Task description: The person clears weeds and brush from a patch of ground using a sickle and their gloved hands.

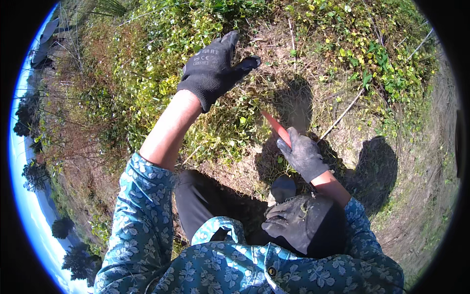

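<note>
My left hand (213,66), in a black knit work glove, reaches out over low green and yellow weeds (235,125). Its thumb stands apart from the fingers, and nothing shows between them. Lower and to the right, my right hand (304,152) wears a dusty dark glove. It is closed around a red-orange hand tool (277,126), whose narrow end points up and left over the weeds. What kind of tool it is cannot be made out, as the glove hides part of it. Dry cut grass (268,79) lies on the soil between the hands.
A thin pale stick (343,114) slants across the ground right of my right hand. Leafy vines (382,66) spread at the upper right. My bent knee (304,224) and shoe (282,189) are close below my right hand. Reddish dry brush (77,125) stands at the left.
</note>
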Available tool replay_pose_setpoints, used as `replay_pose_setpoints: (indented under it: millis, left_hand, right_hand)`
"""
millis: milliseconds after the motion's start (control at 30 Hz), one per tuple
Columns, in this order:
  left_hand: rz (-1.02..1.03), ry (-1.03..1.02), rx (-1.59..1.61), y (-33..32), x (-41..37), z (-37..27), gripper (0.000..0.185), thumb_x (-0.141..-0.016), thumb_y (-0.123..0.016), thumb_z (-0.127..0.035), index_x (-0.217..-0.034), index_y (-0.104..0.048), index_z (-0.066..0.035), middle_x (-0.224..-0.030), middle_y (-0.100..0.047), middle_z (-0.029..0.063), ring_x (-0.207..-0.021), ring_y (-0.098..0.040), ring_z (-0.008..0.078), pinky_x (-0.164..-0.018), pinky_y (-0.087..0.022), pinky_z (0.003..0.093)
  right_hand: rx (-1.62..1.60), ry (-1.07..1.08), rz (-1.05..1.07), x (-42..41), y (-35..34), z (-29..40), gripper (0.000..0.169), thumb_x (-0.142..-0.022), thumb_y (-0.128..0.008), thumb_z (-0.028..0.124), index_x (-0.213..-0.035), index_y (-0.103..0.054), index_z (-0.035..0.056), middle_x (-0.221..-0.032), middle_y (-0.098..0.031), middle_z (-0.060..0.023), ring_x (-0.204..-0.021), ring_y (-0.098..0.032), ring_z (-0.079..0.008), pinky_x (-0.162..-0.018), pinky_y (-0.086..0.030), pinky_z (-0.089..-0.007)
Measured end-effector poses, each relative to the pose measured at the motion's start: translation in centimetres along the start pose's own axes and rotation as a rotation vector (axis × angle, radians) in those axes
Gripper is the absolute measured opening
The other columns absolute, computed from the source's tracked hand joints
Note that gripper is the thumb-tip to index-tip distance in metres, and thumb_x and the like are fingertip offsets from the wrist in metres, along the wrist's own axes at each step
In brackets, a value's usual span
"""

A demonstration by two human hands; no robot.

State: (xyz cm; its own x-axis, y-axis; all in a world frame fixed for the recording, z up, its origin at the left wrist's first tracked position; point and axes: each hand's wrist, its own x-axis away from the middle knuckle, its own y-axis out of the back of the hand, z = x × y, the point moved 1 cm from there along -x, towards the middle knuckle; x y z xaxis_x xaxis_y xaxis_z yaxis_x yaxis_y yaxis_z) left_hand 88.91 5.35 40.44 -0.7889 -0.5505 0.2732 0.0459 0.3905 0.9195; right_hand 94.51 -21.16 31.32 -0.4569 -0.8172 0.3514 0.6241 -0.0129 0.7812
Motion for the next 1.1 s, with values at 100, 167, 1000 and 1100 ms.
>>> replay_pose_setpoints:
  millis: [100,167,1000,1100]
  left_hand:
    - [-0.071,-0.098,-0.098,-1.8,-7.0,-2.8,0.106,-0.076,-0.059,-0.071,-0.152,-0.012,-0.015,-0.156,-0.018,0.0161,-0.141,-0.025,0.0376,-0.114,-0.024,0.0477]
    - [0.048,0.036,-0.285,-5.2,-10.7,-1.2,0.112,-0.073,-0.058,-0.074,-0.153,0.000,-0.022,-0.159,-0.005,0.0135,-0.144,-0.012,0.0394,-0.113,-0.016,0.0577]
    - [0.072,0.253,0.055,-11.2,-2.9,8.3,0.031,-0.095,-0.046,-0.028,-0.119,-0.054,-0.011,-0.106,-0.065,0.0180,-0.096,-0.064,0.0346,-0.083,-0.051,0.0449]
    - [0.097,0.285,0.092,-13.2,-1.3,8.8,0.036,-0.094,-0.046,-0.037,-0.120,-0.054,-0.013,-0.113,-0.063,0.0170,-0.103,-0.061,0.0349,-0.086,-0.049,0.0449]
  right_hand:
    - [0.020,0.099,-0.044,0.8,-0.8,-0.2,0.032,-0.091,-0.058,0.036,-0.099,-0.050,0.0069,-0.064,-0.060,-0.0183,-0.063,-0.062,-0.0399,-0.056,-0.047,-0.0511]
    - [0.001,0.145,-0.128,1.8,-2.0,-1.2,0.029,-0.091,-0.058,0.035,-0.097,-0.052,0.0076,-0.064,-0.060,-0.0186,-0.062,-0.062,-0.0403,-0.055,-0.047,-0.0509]
    - [-1.346,-0.857,-0.038,2.2,0.5,-4.5,0.026,-0.094,-0.059,0.027,-0.105,-0.056,0.0034,-0.075,-0.061,-0.0050,-0.061,-0.059,-0.0137,-0.052,-0.049,-0.0304]
    - [-0.741,-0.605,0.084,0.5,2.6,-3.5,0.025,-0.093,-0.061,0.027,-0.104,-0.057,0.0043,-0.072,-0.062,-0.0037,-0.060,-0.059,-0.0140,-0.053,-0.049,-0.0296]
